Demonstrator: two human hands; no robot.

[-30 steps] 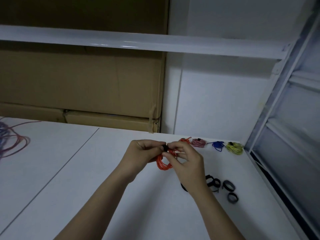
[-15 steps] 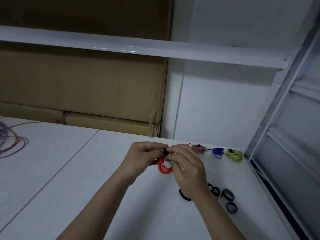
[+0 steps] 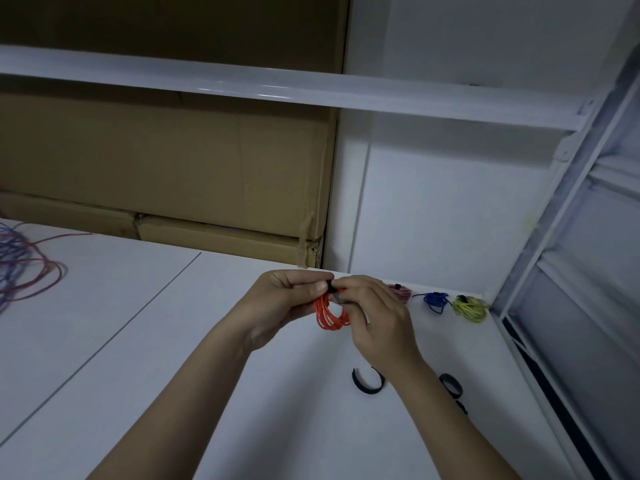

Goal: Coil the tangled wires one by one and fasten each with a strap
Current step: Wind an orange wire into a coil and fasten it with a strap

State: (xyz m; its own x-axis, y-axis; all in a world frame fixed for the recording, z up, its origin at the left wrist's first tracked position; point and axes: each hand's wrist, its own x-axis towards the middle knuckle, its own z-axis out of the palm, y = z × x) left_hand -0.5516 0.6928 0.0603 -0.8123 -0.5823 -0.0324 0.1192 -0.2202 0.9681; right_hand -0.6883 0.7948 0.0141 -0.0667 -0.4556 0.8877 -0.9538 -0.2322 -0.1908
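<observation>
Hands at frame centre: left hand [image 3: 282,303] and right hand [image 3: 375,318] fingers pinch a black strap [image 3: 334,292] round the glossy orange wire coil [image 3: 330,315].

Orange wire coil [image 3: 329,315] hung above table, black strap [image 3: 334,293] wrapped at its top. Loose tangled wires [image 3: 24,268] lay far left; spare straps [image 3: 367,382] near right.

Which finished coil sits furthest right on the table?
The yellow coil, at the table's far right corner; the blue coil and pink coil lie left of it.
</observation>
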